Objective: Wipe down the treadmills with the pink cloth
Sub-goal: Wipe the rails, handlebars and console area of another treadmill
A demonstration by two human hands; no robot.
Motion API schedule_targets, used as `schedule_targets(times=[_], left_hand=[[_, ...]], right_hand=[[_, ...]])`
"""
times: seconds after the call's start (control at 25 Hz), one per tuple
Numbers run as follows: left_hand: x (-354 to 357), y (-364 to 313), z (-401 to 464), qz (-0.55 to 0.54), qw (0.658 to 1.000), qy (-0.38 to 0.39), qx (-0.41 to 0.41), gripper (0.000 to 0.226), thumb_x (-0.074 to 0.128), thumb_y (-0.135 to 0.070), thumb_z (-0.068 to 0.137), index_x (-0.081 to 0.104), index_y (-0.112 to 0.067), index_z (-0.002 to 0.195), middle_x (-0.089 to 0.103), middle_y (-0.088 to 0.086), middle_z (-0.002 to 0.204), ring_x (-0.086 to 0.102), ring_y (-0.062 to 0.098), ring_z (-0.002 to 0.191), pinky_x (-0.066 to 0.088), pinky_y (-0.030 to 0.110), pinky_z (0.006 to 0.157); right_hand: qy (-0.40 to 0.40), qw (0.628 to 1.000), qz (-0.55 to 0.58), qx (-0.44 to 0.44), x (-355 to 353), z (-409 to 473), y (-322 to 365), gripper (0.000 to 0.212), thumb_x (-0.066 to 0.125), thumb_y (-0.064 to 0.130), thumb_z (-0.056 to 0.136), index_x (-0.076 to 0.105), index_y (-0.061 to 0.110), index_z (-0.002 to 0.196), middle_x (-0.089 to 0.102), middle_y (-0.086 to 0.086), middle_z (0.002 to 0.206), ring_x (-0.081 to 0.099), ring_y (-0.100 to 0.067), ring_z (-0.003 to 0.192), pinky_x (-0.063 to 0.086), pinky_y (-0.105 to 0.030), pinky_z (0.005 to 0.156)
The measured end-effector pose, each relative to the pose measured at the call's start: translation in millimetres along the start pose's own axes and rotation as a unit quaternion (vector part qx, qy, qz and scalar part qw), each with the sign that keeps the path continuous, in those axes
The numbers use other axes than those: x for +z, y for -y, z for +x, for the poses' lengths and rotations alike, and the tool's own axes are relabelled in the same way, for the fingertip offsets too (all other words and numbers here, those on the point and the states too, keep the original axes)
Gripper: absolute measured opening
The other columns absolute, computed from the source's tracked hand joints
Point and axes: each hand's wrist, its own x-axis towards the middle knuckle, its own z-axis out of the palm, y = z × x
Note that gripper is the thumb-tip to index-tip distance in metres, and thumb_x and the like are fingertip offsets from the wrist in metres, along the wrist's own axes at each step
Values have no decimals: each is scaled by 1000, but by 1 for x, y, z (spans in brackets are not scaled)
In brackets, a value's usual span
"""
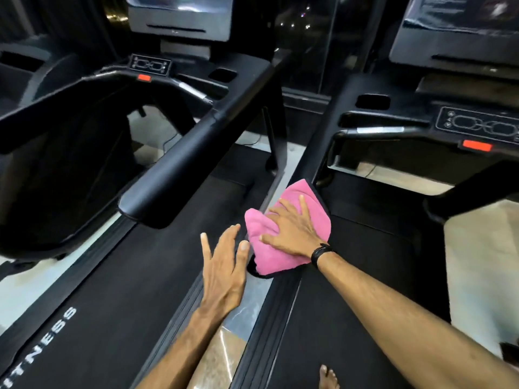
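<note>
Two black treadmills stand side by side: the left treadmill [118, 276] and the right treadmill [351, 290]. A pink cloth [264, 256] with a dark edge lies draped over the end of the right treadmill's left handrail. My right hand [292, 231] presses flat on the cloth, fingers spread, with a black band on the wrist. My left hand [224, 265] hovers just left of the cloth, fingers apart, holding nothing; its thumb is close to the cloth's edge.
The left treadmill's padded right handrail [179, 164] reaches toward me at the middle left. Consoles with red stop buttons [144, 78] [477, 145] and screens stand at the back. A narrow strip of floor [238, 327] runs between the decks. A bare foot [328, 377] rests on the right belt.
</note>
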Motion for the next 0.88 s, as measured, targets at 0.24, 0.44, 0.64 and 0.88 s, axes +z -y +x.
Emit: schedule_targets(times=[0.24,0.44,0.64,0.88], left_hand=[[-34,24,-11,-24,990,108,89,73,7,-66,97,47,-21,137,52,-19,129,41,-9,130,-15,36,122],[-39,19,5,-17,976,168,135,67,9,-68,96,48,-26,130,56,-18,120,49,-3,122,-12,40,123],[-30,17,34,-14,975,165,145,74,12,-66,95,44,-20,144,48,-18,139,38,-5,135,-15,34,122],[-8,20,58,-46,980,133,141,68,18,-62,96,46,-20,142,48,-24,136,33,-19,130,-11,35,123]], right_hand=[[-69,988,65,123,26,-37,51,60,51,43,94,39,30,151,27,9,163,-5,-15,154,-24,-56,115],[-109,976,111,155,38,-51,72,61,47,45,93,39,31,152,27,11,162,-8,-13,154,-20,-51,119],[-178,963,134,152,49,-44,66,53,34,46,94,54,32,141,43,12,154,2,-12,154,-16,-44,122],[-212,947,195,145,36,-15,32,39,54,22,99,58,22,138,44,9,153,8,-11,153,-17,-37,122]])
